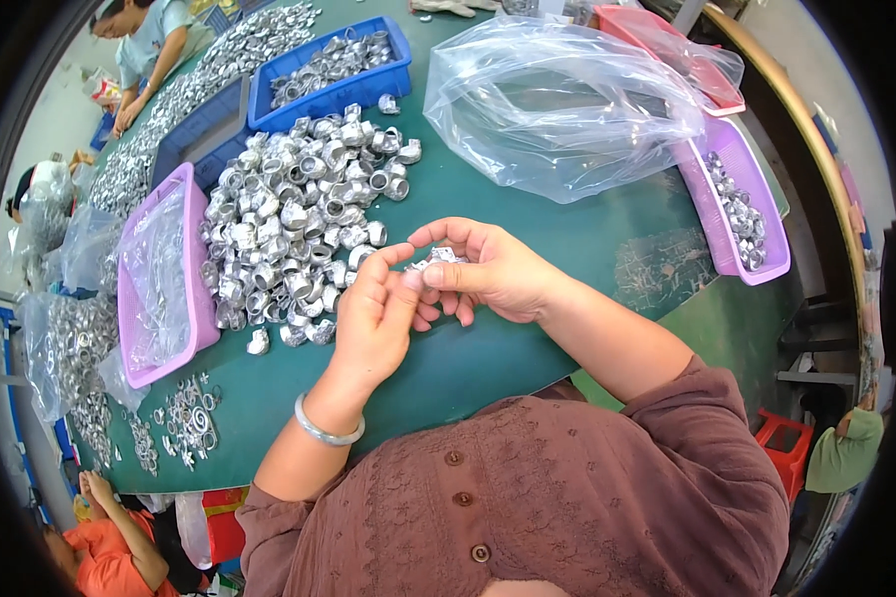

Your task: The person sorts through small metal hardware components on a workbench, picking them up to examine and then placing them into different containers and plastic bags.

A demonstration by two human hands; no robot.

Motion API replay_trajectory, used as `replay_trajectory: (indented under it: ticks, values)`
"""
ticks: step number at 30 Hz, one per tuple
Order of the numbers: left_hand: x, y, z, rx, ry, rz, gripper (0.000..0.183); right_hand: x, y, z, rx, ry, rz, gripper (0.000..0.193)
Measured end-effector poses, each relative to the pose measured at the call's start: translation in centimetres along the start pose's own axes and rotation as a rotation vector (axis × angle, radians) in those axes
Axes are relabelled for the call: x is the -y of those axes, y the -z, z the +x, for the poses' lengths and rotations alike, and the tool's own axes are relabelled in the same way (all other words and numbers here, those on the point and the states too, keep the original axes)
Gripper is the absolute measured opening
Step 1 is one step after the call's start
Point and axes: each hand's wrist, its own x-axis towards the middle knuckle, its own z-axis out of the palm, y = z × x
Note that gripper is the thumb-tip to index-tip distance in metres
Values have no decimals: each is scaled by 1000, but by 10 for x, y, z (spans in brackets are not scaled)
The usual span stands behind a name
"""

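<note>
My left hand [376,316] and my right hand [488,271] meet over the green table [528,209], fingertips pinched together on a small silver metal fitting [436,258]. The fitting is mostly hidden by my fingers. A big loose heap of similar silver metal fittings [299,214] lies just left of my hands. A silver bangle [327,430] sits on my left wrist.
A purple basket [191,298] lined with plastic stands left of the heap. Blue bins [336,92] of fittings are behind it. A large clear plastic bag [558,104] and another purple basket [737,214] lie to the right. Small rings [191,423] lie at the near left. Other people sit at the far left.
</note>
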Motion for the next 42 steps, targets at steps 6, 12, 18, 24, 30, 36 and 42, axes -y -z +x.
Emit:
replay_trajectory:
  ticks: [6,12,18,24,30,36,42]
  values:
    - [-4,12,-1,-42,-14,-16,33,46,19,-1,-224,229,-282,24]
    - [14,16,6,-132,-296,586,20,118,120,22,-754,503,-1391,31]
    - [-32,-40,102,210,-821,1044,50,135,145,48,-609,443,-1450,34]
    - [-32,-69,184,273,-549,1600,79,162,137,73,-545,549,-1622,39]
    - [-34,-66,192,556,-517,1572,27,176,172,92,-530,200,-1829,43]
    - [-44,-37,170,599,-772,1274,33,139,221,87,-361,98,-2055,60]
    - [-54,21,115,118,-886,948,31,182,156,19,-338,284,-2018,39]
